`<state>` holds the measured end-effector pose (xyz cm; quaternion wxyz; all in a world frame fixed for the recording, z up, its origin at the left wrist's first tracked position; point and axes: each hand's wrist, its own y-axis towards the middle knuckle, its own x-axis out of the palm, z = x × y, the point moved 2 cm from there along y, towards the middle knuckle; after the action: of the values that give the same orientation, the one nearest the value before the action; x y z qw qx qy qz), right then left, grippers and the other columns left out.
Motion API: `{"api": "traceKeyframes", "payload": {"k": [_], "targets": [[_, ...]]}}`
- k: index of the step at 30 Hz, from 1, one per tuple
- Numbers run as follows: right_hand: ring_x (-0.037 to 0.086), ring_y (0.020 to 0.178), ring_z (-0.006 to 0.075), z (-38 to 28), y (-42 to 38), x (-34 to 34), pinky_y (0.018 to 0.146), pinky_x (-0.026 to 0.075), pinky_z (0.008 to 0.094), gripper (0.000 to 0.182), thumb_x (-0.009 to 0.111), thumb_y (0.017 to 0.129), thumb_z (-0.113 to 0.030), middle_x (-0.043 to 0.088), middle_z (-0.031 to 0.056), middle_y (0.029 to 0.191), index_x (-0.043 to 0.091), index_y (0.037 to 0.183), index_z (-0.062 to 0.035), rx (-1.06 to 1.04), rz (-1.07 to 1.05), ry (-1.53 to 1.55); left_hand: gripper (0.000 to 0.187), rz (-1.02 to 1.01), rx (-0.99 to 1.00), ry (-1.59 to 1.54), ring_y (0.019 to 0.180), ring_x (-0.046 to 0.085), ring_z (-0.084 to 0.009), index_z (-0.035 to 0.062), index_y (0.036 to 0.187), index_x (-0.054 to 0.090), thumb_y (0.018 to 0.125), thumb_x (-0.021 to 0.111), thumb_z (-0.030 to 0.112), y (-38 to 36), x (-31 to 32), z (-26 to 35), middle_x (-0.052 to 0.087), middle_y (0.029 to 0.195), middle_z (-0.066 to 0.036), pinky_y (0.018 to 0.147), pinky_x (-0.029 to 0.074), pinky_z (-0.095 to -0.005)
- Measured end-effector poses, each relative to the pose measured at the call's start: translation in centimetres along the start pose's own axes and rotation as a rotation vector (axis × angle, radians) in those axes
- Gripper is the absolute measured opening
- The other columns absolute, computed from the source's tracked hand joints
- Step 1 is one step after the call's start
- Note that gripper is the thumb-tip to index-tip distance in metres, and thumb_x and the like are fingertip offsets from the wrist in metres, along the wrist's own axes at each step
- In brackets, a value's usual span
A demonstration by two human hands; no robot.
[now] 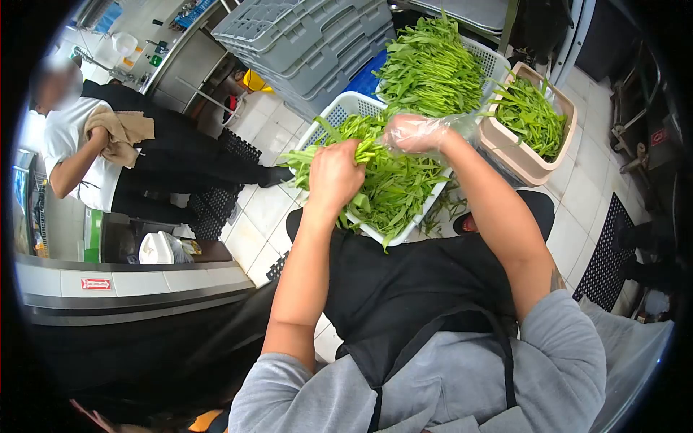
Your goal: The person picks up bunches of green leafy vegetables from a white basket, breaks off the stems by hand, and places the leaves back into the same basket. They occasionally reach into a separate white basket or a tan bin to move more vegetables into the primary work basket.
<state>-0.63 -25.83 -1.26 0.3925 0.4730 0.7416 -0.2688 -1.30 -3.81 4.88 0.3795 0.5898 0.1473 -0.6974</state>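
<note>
My left hand [336,173] is closed round a small bunch of leafy green stems [367,150] that look like water spinach. The bunch is held over a white perforated basket [356,101] in front of my knees. My right hand [413,135], in a clear plastic glove, is curled shut just right of it, where the stems reach its fingers. Below both hands, loose water spinach [393,191] fills the basket, some hanging over the rim. Beyond my right hand, another white basket [493,63] holds a tall pile of stems laid side by side.
A beige tub [570,137] with more greens stands at right. Stacked grey crates [303,43] rise behind the baskets. A person [94,144] holding a brown cloth stands at left. Black perforated mats [605,252] lie on the white tiled floor. Some leaves lie beside the near basket.
</note>
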Motion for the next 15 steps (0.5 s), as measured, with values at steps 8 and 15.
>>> {"api": "traceKeyframes", "payload": {"k": [8,15], "targets": [[0.066,0.105,0.0368,-0.4,-1.2,-0.6,0.098,0.049,0.0493,0.035,0.064,0.093,-0.04,0.072,0.0155,0.108,0.078,0.108,-0.012,0.149,0.48,-0.126,0.028,-0.239,-0.199,-0.12,0.095,0.069,-0.0446,0.0022,0.102,0.074,0.081,0.074,0.021,2.7,1.2,-1.9,0.073,0.096,-0.026,0.09,0.054,-0.0526],[0.066,0.106,0.0397,-3.3,-1.5,0.7,0.096,0.05,0.0498,0.025,0.066,0.086,-0.026,0.071,0.0202,0.102,0.074,0.096,-0.0055,0.059,0.291,-0.165,0.028,-0.204,-0.246,0.009,0.094,0.068,-0.0462,0.0008,0.1,0.073,0.081,0.074,0.021,2.4,0.0,-1.3,0.072,0.095,-0.028,0.088,0.053,-0.0528]]}}
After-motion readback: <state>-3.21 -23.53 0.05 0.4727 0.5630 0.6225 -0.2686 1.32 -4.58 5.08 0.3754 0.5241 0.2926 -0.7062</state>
